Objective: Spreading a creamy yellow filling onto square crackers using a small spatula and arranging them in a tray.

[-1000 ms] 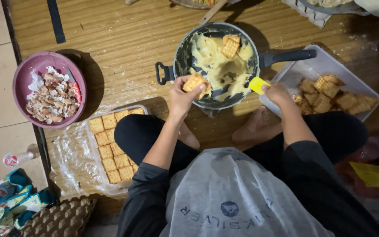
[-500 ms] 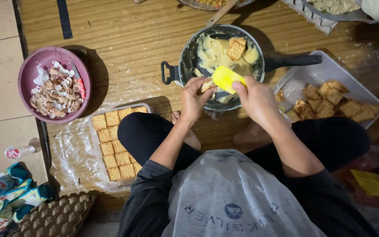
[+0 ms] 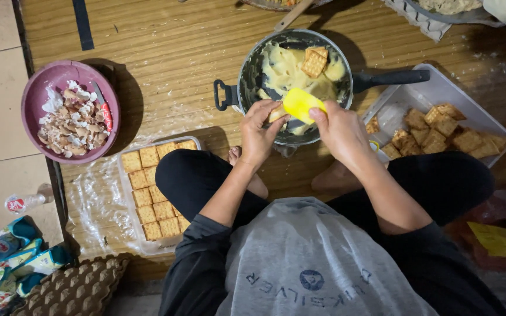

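Note:
I sit cross-legged on a wooden floor. My left hand [image 3: 260,133] holds a square cracker [image 3: 276,113] over the near rim of a dark pan [image 3: 247,76] filled with pale yellow cream. My right hand [image 3: 339,130] grips a yellow spatula [image 3: 301,104], its blade lying against the cracker. Two more crackers [image 3: 315,61] rest on the cream at the pan's far side. The pan's long black handle [image 3: 390,77] points right.
A clear tray [image 3: 125,196] with rows of plain crackers lies by my left knee. A grey tray [image 3: 434,93] of browner crackers sits right. A purple bowl [image 3: 42,85] of eggshells stands left. An egg carton [image 3: 77,287] and packets lie bottom left.
My right hand brought the yellow spatula from the pan's right side over to the cracker in my left hand. Both hands now meet at the pan's near rim.

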